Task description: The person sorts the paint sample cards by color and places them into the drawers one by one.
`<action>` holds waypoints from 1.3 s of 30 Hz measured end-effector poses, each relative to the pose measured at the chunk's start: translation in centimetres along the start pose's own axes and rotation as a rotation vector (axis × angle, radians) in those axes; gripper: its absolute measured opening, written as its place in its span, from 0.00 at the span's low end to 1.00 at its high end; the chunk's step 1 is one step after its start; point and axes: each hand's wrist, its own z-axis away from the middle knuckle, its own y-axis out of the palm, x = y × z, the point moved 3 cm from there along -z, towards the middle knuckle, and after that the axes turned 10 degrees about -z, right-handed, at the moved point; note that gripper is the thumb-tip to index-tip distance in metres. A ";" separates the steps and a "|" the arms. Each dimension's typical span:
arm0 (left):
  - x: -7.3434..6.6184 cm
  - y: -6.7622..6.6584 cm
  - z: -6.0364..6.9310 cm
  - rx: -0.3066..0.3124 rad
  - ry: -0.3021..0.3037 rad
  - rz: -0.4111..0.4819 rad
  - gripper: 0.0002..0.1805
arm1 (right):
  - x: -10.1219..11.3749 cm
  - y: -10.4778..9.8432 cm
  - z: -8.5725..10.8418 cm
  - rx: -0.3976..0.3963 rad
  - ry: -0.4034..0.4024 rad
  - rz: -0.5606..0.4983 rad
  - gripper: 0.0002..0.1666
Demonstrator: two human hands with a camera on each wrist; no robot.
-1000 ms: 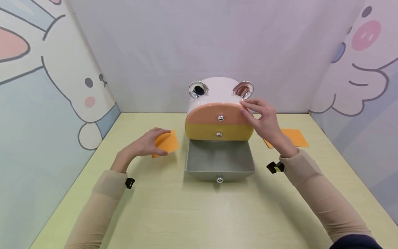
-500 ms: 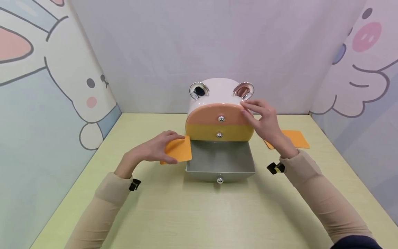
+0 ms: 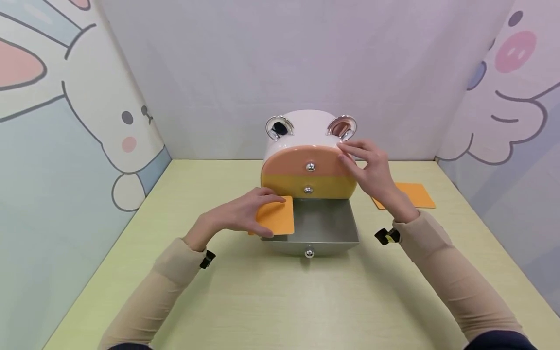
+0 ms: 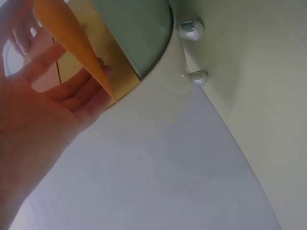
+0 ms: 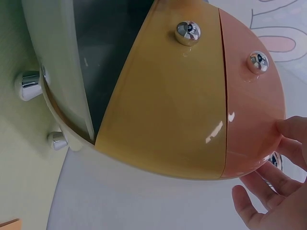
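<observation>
My left hand [image 3: 240, 213] pinches an orange square sheet [image 3: 280, 219] between thumb and fingers, over the left part of a pulled-out grey-green drawer [image 3: 325, 221]. In the left wrist view the sheet [image 4: 72, 38] bends a little, beside the fingers. The drawer belongs to a small rounded drawer box [image 3: 308, 124] with a white shell and chrome ear shapes. Its pink-orange top drawer [image 3: 286, 163] and yellow middle drawer [image 3: 284, 184] are closed. My right hand [image 3: 375, 170] touches the box's upper right edge, thumb on the front, fingers fairly straight.
Another orange sheet or stack [image 3: 415, 194] lies on the light wooden table [image 3: 306, 301], partly behind my right forearm. Chrome knobs stick out of the drawers, and small chrome feet [image 4: 199, 77] support the box. Printed walls enclose the table at the back and sides.
The left hand has carried the orange sheet rightward, from beside the box to over the pulled-out drawer. My right hand stays at the box's upper right edge.
</observation>
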 end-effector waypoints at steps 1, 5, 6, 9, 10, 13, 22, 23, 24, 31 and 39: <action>-0.2 0.1 -0.2 0.002 0.007 -0.002 0.39 | 0.0 0.0 0.0 0.001 0.001 0.002 0.19; -0.7 0.6 -1.1 0.007 0.030 -0.014 0.38 | 0.1 0.1 0.0 0.002 0.003 0.000 0.19; -0.9 0.7 -1.2 0.009 0.032 -0.017 0.39 | 0.1 0.1 -0.1 0.004 0.002 0.001 0.19; -1.2 0.9 -1.6 0.012 0.039 -0.026 0.39 | 0.2 0.2 -0.1 0.006 -0.002 -0.007 0.19; -1.3 0.9 -1.7 0.014 0.040 -0.028 0.39 | 0.3 0.2 -0.1 0.006 -0.002 -0.010 0.19; -1.6 1.0 -1.9 0.019 0.038 -0.036 0.40 | 0.3 0.2 -0.1 0.005 -0.001 -0.011 0.19; -1.9 1.1 -2.5 -0.052 0.057 -0.047 0.40 | 0.3 0.2 0.1 0.003 0.016 -0.011 0.18; -2.0 0.8 -2.6 -0.123 0.071 -0.033 0.36 | 0.3 0.2 0.1 0.001 0.014 -0.016 0.19; -2.0 0.4 -2.7 -0.219 0.089 -0.019 0.32 | 0.3 0.2 0.1 -0.003 0.012 -0.018 0.19; -2.2 -4.4 -3.5 -0.934 0.124 -0.069 0.17 | 0.0 -0.1 0.0 -0.008 0.009 -0.030 0.19; 0.0 -5.2 -5.3 -0.896 -0.031 -0.050 0.21 | -2.7 -2.7 0.1 0.041 0.145 0.043 0.14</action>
